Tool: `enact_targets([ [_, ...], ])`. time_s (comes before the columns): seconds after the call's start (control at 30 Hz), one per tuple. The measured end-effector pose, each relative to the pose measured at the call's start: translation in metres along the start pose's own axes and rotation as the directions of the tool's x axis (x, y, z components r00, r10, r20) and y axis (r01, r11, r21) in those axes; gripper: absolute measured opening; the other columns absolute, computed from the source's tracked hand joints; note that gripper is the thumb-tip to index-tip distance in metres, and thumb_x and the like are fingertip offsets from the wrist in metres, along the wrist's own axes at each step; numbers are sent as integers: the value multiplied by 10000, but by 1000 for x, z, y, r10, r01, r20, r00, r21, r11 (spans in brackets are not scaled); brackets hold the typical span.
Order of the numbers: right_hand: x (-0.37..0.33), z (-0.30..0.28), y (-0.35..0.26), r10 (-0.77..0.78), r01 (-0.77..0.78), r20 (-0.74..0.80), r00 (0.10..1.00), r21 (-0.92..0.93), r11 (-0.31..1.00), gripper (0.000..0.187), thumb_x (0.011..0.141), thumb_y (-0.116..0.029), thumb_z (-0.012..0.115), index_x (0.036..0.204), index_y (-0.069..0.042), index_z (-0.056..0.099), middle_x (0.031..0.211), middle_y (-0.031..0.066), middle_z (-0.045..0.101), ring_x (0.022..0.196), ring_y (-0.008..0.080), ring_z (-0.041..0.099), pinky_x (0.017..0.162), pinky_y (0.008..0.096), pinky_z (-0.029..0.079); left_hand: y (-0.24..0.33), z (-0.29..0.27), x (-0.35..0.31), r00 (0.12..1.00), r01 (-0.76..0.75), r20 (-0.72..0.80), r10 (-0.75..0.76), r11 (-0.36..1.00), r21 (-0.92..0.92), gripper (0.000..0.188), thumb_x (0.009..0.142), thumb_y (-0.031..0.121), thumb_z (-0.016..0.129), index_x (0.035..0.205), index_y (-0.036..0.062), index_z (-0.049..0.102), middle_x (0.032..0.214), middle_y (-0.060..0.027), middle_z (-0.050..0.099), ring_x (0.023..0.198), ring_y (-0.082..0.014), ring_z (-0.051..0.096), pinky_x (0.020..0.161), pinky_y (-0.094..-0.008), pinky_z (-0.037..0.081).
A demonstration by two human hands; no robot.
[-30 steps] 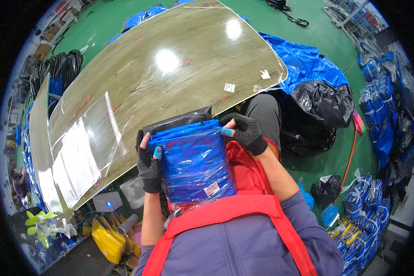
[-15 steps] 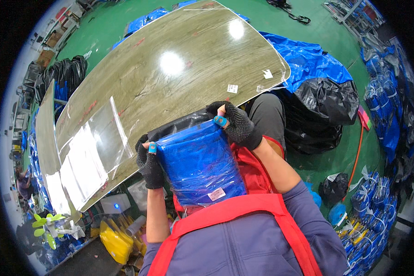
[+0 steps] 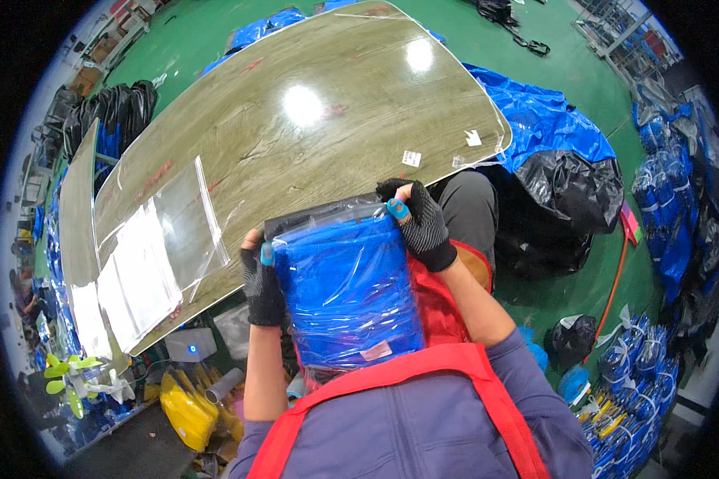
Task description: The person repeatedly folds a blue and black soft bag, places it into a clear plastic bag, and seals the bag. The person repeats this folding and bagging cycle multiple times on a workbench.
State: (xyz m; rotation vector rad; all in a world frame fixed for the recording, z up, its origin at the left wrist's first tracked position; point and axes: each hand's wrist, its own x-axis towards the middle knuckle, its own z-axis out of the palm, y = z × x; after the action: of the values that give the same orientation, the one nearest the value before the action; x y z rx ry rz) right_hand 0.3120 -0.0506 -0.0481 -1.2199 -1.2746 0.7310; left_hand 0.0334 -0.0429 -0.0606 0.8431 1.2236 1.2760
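Observation:
Between my hands is a folded blue tarp in a clear plastic bag, resting against my lap and the table edge. A small white label shows near its lower end, and black folded material lies along its top edge. My left hand, in a black fingerless glove with blue tape on the thumb, is closed on the bag's upper left corner. At the upper right corner my right hand, gloved and taped likewise, grips the bag. The fingers behind the package are partly hidden.
The wood-grain table carries a stack of clear plastic bags at its left end. A heap of blue and black sheeting lies right of the table. Tied blue bundles, a yellow package and a small fan stand around.
The bagged tarp has straightened slightly and its top edge looks more level. My right hand has shifted a little right and down; both hands keep their grip.

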Motion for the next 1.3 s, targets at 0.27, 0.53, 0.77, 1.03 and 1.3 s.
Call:
enact_targets([
  [0.27,49,35,-36,-273,262,80,959,123,957,242,864,-168,654,1026,-43,524,1061,135,564,967,260,580,844,343,470,44,3,9,996,-86,11,87,995,-59,496,901,224,630,1318,47,427,1169,-75,542,1067,-169,520,956,-324,405],
  [0.53,15,18,-11,422,-635,631,651,147,758,1019,632,-443,862,1358,28,323,1214,184,561,1089,253,556,943,344,459,18,-9,-5,992,-47,127,28,988,150,729,786,383,759,1333,70,393,1140,-91,557,1022,-183,548,902,-325,454],
  [0.77,-11,34,1,526,-533,226,820,-34,846,1038,584,-450,873,1312,113,392,1161,183,583,1058,247,562,917,336,462,4,2,-20,997,-74,21,72,896,438,793,713,442,809,1288,41,436,1154,-117,550,1010,-206,569,886,-331,468],
  [1.03,52,38,-77,-78,11,319,945,207,978,927,657,-412,846,1360,-19,388,1158,134,556,1070,269,566,931,375,460,65,13,47,938,-152,307,160,987,-47,940,770,408,755,1462,48,231,1299,-186,495,1059,-272,588,882,-346,494],
  [1.3,118,51,-101,-254,59,714,653,286,956,820,646,-528,800,1213,19,571,1076,187,657,1006,254,627,908,356,474,20,87,22,779,554,626,42,421,-718,557,927,314,540,1379,34,374,1280,-127,528,1124,-229,538,962,-368,453],
])
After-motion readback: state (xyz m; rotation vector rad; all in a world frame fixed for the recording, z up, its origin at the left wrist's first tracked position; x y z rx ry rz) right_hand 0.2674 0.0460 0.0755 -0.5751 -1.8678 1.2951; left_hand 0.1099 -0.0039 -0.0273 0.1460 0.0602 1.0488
